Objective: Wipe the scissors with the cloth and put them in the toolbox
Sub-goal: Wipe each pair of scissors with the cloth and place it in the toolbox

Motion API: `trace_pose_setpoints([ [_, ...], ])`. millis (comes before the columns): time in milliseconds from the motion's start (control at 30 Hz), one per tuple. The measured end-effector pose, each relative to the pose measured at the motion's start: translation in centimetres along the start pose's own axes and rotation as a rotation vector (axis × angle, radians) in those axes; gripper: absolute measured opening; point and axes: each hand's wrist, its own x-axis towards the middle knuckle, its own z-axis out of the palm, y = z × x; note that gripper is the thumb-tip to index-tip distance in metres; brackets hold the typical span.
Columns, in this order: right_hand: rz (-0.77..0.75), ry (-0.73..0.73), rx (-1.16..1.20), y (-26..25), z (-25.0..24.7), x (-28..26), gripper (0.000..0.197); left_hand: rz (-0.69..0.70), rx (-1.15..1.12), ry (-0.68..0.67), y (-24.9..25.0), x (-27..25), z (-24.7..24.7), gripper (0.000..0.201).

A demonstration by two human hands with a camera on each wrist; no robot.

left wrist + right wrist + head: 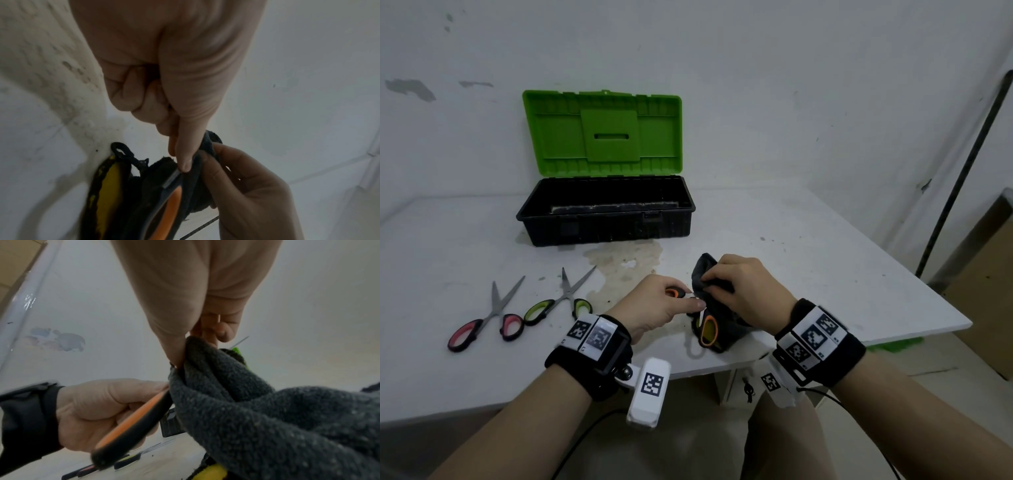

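My left hand (681,303) grips the orange-handled scissors (708,331) by the handles just above the table's front edge. My right hand (714,284) pinches the dark grey cloth (705,270) folded round the blades, which are mostly hidden. In the left wrist view my thumb (185,155) presses on the scissors (172,206) where a short strip of metal shows beside the cloth (193,186). The right wrist view shows the right hand's fingers (179,352) squeezing the cloth (267,418) and the left hand (92,410) round the orange handle (133,423). The black toolbox (606,222) stands open behind, its green lid (602,133) raised.
Pink-handled scissors (486,318) and green-handled scissors (561,301) lie open on the white table (825,274), left of my hands. A brownish stain (626,263) marks the tabletop before the toolbox. A dark pole (962,178) leans against the wall at right.
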Motion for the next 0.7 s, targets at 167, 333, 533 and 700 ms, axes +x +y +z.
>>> trace_pose_setpoints([
  [167, 0.198, 0.108, -0.025, 1.0, -0.4, 1.3, 0.019, 0.024, 0.122, -0.045, -0.4, -0.2, 0.4, 0.021],
  [333, 0.397, 0.347, -0.007, 2.4, -0.6, 1.2, 0.014, 0.019, 0.092, 0.022, -0.5, -0.1, -0.3, 0.026],
  [533, 0.107, 0.23, 0.044, -0.4, 0.5, -1.1, 0.012, 0.029, 0.033, 0.063, -0.3, 0.3, -0.9, 0.035],
  [700, 0.079, 0.132, 0.067, -1.2, 1.7, -0.7, 0.015, 0.09, 0.117, 0.001, -0.1, 0.1, -0.1, 0.024],
])
